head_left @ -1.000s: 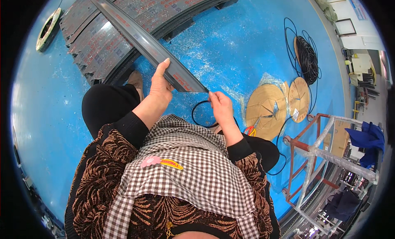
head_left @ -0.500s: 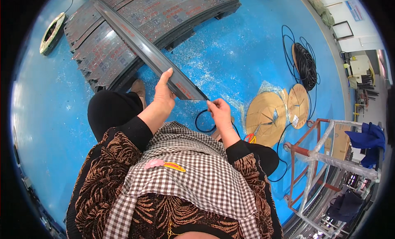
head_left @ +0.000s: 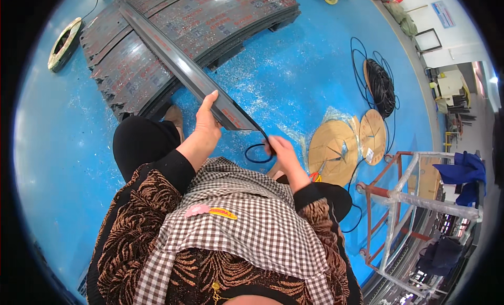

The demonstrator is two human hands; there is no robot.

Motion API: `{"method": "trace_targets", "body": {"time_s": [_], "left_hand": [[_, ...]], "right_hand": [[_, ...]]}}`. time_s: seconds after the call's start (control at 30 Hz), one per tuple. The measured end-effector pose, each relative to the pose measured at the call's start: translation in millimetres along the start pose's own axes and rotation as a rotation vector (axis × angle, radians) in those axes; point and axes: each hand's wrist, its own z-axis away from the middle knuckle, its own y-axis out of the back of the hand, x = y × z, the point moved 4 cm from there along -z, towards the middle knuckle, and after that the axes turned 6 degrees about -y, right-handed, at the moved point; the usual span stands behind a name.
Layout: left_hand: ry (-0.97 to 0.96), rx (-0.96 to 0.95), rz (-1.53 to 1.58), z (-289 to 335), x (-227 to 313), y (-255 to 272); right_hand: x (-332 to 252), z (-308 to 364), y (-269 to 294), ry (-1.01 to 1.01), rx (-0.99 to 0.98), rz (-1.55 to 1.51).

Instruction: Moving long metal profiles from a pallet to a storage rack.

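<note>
A long grey profile bar (head_left: 180,63) with red print slants from the far-left stack toward me. My left hand (head_left: 208,122) is closed around its near end, the thumb lying along the top face. Just past that angled end, my right hand (head_left: 282,151) pinches a thin black rubber strip (head_left: 261,131), its fingers a little blurred. The strip runs along the bar's right edge up to my right hand, and a loop of it hangs beside the fingers. Whether it sits in a groove of the bar I cannot tell.
A broad stack of grey profiles (head_left: 231,24) lies ahead. On the blue floor at right are cardboard discs (head_left: 331,147), a black strip coil (head_left: 380,87) and orange-handled scissors (head_left: 315,177). A metal frame cart (head_left: 392,197) stands at near right, and a wrapped ring (head_left: 65,45) at far left.
My right hand has moved down and slightly right, away from the bar's end, and a length of black strip now shows between them. The left hand keeps its hold.
</note>
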Motion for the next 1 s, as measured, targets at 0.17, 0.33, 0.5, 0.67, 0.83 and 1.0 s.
{"method": "trace_targets", "body": {"time_s": [0.17, 0.33, 0.5, 0.67, 0.83, 1.0], "left_hand": [[-0.043, 0.05, 0.048, -0.6, 1.0, 0.1], [-0.069, 0.051, 0.108, 3.6, 1.1, -2.0], [-0.123, 0.091, 0.12, 18.9, 14.7, 3.5], [-0.133, 0.083, 0.113, 23.0, 11.1, 7.1], [-0.131, 0.033, 0.109, 23.6, 17.9, 13.5], [-0.109, 0.022, 0.101, 12.3, 12.3, 23.7]], "right_hand": [[13.3, 16.0, 24.9, -0.073, 0.114, 0.268], [-14.3, -9.1, -13.6, 0.049, 0.117, 0.41], [0.1, 43.2, 15.9, -0.056, 0.051, 0.204], [-10.6, 21.3, -2.6, 0.043, 0.084, 0.436], [2.1, 41.9, -7.5, -0.06, 0.07, 0.143], [-9.1, 16.2, -30.1, 0.078, 0.097, 0.363]]}}
